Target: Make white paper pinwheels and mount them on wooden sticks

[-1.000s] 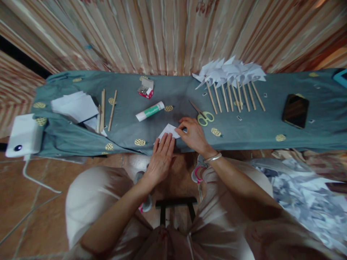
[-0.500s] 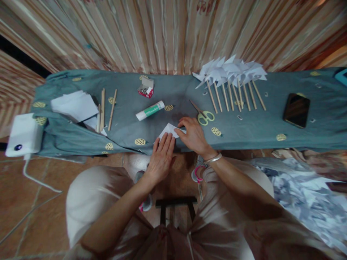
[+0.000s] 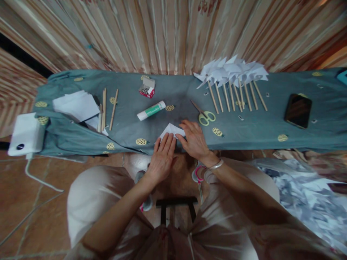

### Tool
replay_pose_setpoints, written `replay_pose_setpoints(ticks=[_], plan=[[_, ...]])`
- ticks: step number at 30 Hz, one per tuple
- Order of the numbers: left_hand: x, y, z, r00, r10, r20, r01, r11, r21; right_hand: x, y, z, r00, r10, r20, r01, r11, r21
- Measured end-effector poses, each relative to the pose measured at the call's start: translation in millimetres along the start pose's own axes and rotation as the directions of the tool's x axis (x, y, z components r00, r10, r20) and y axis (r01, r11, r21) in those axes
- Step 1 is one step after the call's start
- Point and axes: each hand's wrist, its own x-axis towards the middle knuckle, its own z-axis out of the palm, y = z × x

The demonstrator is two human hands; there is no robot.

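A folded piece of white paper (image 3: 170, 129) lies near the front edge of the cloth-covered table. My left hand (image 3: 162, 155) rests flat on its lower left part, fingers stretched out. At the paper's right corner, my right hand (image 3: 193, 141) has its thumb and bent fingers closed about the edge. Just beyond the right hand lie scissors with light green handles (image 3: 206, 118). A green and white glue stick (image 3: 151, 110) lies further back to the left. Behind it stands a small open red and white box (image 3: 147, 88) with tiny metal pieces inside.
Several paper pinwheels (image 3: 230, 72) on wooden sticks lie at the back right. A black phone (image 3: 298, 111) is further right. At left are white paper sheets (image 3: 77, 105), loose sticks (image 3: 114, 109) and a white device (image 3: 26, 134) with a cable. Paper scraps (image 3: 311, 202) fill a bag at lower right.
My right fingers have drawn back slightly to the right, baring more of the paper's right corner. My left hand stays on the paper. The whole view has shifted a little.
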Motion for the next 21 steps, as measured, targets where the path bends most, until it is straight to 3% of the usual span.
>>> replay_pose_setpoints(ticks=[21], plan=[[-9,-11,-0.9,1.0,-0.007,-0.029,0.007,1.0,0.012,-9,13,-7,1.0,0.031,0.002,-0.031,0.996,-0.078]])
